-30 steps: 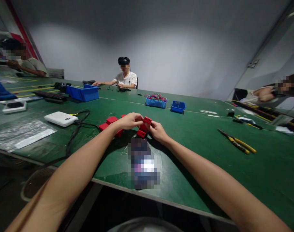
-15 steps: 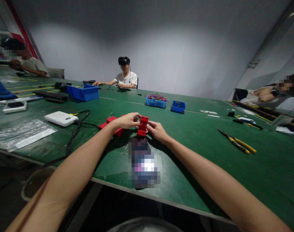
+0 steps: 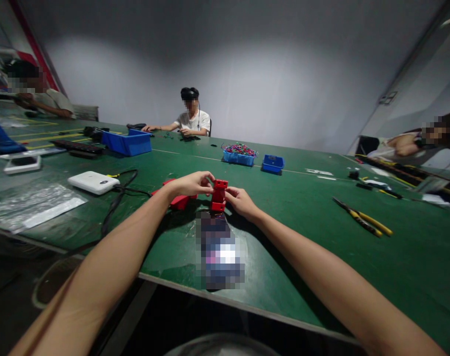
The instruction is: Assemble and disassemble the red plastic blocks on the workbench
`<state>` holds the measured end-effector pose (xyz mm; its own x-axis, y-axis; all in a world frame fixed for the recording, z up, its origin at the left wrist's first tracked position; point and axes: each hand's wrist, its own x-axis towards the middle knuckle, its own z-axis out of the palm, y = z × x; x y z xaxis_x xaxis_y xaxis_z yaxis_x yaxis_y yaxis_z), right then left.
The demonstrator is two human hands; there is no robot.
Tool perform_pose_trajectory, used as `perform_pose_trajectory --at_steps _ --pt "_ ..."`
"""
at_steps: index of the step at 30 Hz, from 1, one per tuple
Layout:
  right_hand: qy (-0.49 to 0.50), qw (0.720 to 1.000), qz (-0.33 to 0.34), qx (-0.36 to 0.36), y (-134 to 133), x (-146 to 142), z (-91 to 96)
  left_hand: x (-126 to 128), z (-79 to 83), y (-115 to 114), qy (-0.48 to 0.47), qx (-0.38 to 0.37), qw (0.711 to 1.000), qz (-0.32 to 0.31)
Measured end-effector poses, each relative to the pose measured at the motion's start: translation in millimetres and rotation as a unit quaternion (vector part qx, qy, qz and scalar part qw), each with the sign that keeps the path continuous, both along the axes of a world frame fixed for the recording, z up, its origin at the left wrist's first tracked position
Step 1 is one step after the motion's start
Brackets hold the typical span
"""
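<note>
Between my two hands a red block-shaped part [image 3: 219,196] with small holes in its ends stands upright above the green table. My left hand [image 3: 195,184] grips its left side with thumb and fingers. From the right, my right hand [image 3: 240,201] pinches the same part at its edge. Several more red parts [image 3: 179,201] lie on the table behind my left wrist, partly hidden by it. Just below the held part lies a phone-like flat object [image 3: 221,254] with a blurred-out surface.
A white box-shaped device [image 3: 93,182] with black cables and a plastic bag [image 3: 35,207] lie to the left. Yellow-handled pliers [image 3: 363,217] lie right. Farther back are a blue bin [image 3: 126,142], a tray of colourful wires [image 3: 239,156] and a small blue tray [image 3: 272,163]. Other people sit around the table.
The red part has dipped very slightly and tilted a little between my fingers. My left hand has shifted slightly; both hands keep hold of the part.
</note>
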<state>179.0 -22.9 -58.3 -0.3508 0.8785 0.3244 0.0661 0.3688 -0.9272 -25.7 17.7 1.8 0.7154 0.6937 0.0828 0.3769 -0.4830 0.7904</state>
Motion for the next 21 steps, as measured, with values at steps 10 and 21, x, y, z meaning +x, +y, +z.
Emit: perform_pose_trajectory --at_steps 10,21 --pt "-0.006 0.999 -0.034 -0.011 1.6 -3.2 -4.0 0.0 3.4 -2.8 0.014 0.000 1.000 0.001" --pt "-0.010 1.000 -0.018 0.020 1.6 -2.6 -6.0 -2.5 -1.5 3.4 0.018 -0.006 1.000 -0.001"
